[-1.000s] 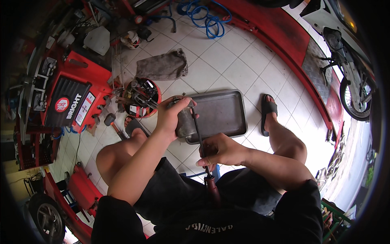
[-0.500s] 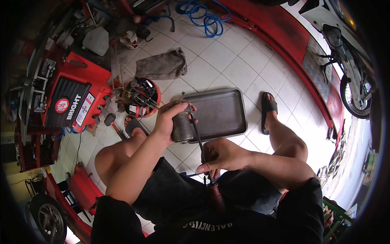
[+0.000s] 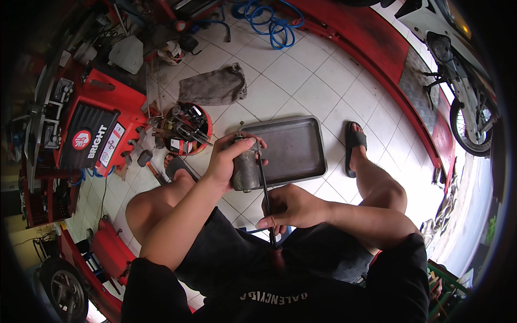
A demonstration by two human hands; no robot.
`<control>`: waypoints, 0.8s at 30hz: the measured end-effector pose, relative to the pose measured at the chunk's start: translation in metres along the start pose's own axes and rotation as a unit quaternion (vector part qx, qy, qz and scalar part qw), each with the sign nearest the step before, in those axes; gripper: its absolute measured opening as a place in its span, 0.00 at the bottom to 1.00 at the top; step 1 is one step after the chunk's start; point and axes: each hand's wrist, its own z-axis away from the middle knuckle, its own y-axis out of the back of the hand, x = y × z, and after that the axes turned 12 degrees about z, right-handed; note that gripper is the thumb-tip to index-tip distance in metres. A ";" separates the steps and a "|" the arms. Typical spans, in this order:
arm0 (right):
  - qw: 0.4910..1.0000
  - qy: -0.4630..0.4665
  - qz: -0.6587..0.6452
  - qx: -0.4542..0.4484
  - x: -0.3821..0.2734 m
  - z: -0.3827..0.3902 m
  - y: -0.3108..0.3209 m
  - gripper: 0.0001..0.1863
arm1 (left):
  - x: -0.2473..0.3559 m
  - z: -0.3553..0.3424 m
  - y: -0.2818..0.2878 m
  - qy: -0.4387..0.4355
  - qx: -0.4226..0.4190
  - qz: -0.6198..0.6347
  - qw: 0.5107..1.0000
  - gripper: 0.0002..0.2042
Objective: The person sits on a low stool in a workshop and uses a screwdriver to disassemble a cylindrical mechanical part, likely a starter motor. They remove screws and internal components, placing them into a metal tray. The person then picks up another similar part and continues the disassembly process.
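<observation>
My left hand is wrapped round a grey metal cylinder that looks like a starter motor, tilted slightly above the tray's near left side. A long screwdriver with a red handle points away from me. Its tip reaches the far end of the cylinder near my left fingertips; whether it sits in a screw I cannot tell. My right hand is closed on the dark shaft, thumb and fingers pinching it just ahead of the handle. The handle rests near my shirt.
Below my hands a grey metal tray lies on white floor tiles. To its left stand a round red tub of tools and a hammer. Farther off are a grey cloth, a coiled blue hose and a motorcycle.
The cylinder and my left hand have shifted slightly right. The screwdriver's handle has swung a little left, and my right hand has moved slightly left with it.
</observation>
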 end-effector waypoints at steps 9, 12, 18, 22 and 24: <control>0.996 0.003 -0.086 -0.028 -0.009 0.006 0.001 0.23 | -0.002 -0.001 0.008 0.016 -0.016 0.068 0.997 0.08; 0.999 -0.020 -0.024 -0.017 -0.017 0.007 0.000 0.23 | -0.003 0.000 0.006 0.020 -0.022 0.069 0.997 0.08; 0.976 0.071 -0.207 -0.020 -0.005 0.011 -0.008 0.21 | -0.005 0.002 0.001 0.030 -0.019 0.062 0.997 0.12; 0.996 -0.045 -0.052 -0.061 -0.019 0.013 0.006 0.23 | -0.006 0.001 0.003 0.031 -0.019 0.078 0.996 0.13; 0.995 -0.066 0.007 -0.069 -0.021 0.011 0.005 0.25 | -0.007 0.001 0.003 0.029 -0.041 0.086 0.995 0.11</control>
